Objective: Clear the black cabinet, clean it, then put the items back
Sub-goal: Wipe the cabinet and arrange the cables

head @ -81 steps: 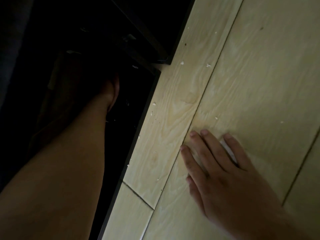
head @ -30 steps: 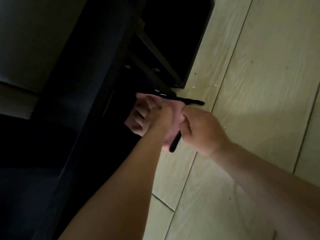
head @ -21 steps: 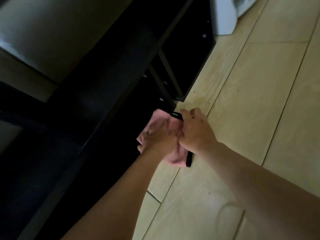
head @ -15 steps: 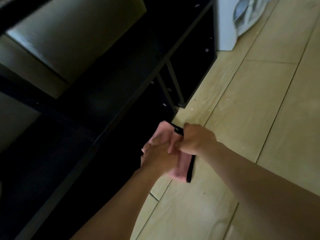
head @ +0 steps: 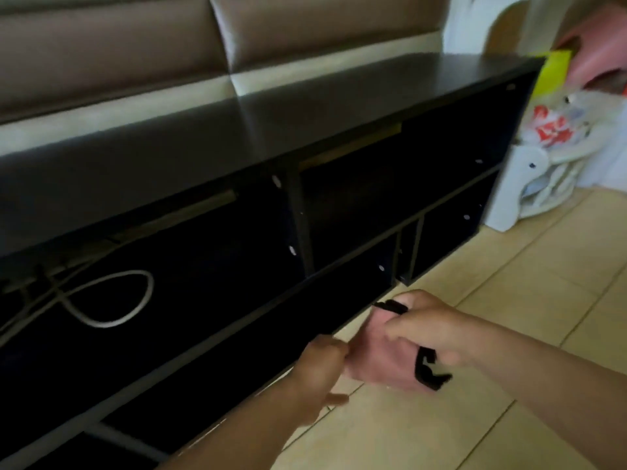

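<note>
Right hand (head: 436, 329) now on cloth (head: 383, 366)

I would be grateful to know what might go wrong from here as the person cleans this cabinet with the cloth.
1. A grey cable loops in the black cabinet's left compartment; wiping there might snag it or tug it loose.
2. The pink cloth, gripped by the left hand and right hand, has a black strap hanging that could catch on a shelf edge.
3. The compartments are very dark, so dirt may be missed.
</note>
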The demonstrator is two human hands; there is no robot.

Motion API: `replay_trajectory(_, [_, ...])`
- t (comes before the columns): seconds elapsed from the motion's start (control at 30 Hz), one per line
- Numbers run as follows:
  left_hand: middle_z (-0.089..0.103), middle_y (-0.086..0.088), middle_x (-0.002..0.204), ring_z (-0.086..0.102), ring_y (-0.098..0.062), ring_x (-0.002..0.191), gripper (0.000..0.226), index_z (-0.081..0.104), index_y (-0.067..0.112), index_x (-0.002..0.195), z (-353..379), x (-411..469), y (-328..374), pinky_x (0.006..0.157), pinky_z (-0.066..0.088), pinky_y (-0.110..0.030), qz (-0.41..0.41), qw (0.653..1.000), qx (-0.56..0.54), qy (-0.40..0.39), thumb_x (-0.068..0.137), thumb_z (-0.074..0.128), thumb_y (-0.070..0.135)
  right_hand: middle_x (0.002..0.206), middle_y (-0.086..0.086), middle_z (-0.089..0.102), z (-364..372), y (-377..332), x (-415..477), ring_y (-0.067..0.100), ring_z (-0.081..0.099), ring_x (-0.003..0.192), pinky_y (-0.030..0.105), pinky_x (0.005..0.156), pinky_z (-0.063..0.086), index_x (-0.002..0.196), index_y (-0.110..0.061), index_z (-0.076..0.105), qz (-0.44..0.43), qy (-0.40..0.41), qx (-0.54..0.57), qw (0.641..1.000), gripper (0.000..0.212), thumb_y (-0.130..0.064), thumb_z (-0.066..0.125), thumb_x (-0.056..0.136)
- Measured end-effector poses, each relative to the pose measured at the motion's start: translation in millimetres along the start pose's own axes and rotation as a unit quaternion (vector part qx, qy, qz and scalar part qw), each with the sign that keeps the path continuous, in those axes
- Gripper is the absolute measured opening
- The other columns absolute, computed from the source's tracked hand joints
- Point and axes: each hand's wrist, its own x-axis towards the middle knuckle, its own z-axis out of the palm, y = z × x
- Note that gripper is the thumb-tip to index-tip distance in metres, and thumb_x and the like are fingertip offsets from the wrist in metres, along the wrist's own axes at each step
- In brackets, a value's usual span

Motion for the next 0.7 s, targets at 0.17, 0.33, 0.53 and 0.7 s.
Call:
replay_trajectory(0.17, [0.066, -0.019, 0.097, 0.068, -0.035, 0.085, 0.075, 0.055, -0.002, 0.110, -20, -49, -19, 0.084, 0.054, -0.039, -0.159, 0.979, -0.103, -0.071, 0.081, 0.062, 0.066, 0.067, 0.008, 0.060, -5, -50, -60, 0.022, 0.060, 0.061, 0.029, 0.055, 0.042, 0.074, -0.013, 0.060, -0.020, -0.040, -0.001, 0.999, 0.019, 0.005, 0.065, 0.071])
replay_trajectory(0.33, [0.073, -0.012, 0.074, 0.068, -0.025, 0.063, 0.040, 0.075, 0.006, 0.096, -29, -97, -7, 0.060, 0.049, -0.029, -0.032, 0.956, -0.283, -0.070, 0.098, 0.050, 0.039, 0.072, 0.010, 0.064, 13, -89, -116, 0.025, 0.064, 0.069, 0.033, 0.063, 0.047, 0.073, -0.014, 0.063, -0.049, -0.055, 0.027, 0.997, 0.020, 0.004, 0.070, 0.069])
replay_trajectory(0.53, [0.073, -0.013, 0.115, 0.070, -0.026, 0.110, 0.045, 0.073, 0.011, 0.119, -72, -143, 26, 0.097, 0.050, -0.041, 0.087, 0.960, -0.246, -0.104, 0.100, 0.042, 0.037, 0.092, 0.011, 0.077, 23, -100, -154, 0.023, 0.075, 0.088, 0.035, 0.084, 0.059, 0.092, -0.004, 0.074, -0.074, -0.080, 0.037, 0.993, 0.020, 0.000, 0.078, 0.073])
replay_trajectory(0.7, [0.070, -0.022, 0.118, 0.069, -0.034, 0.111, 0.030, 0.062, 0.007, 0.126, -92, -159, 35, 0.102, 0.048, -0.047, 0.173, 0.954, -0.215, -0.121, 0.102, 0.050, 0.020, 0.097, 0.004, 0.078, 19, -89, -153, 0.015, 0.074, 0.095, 0.033, 0.093, 0.052, 0.095, -0.007, 0.076, -0.019, -0.124, 0.013, 0.992, 0.020, -0.016, 0.077, 0.077])
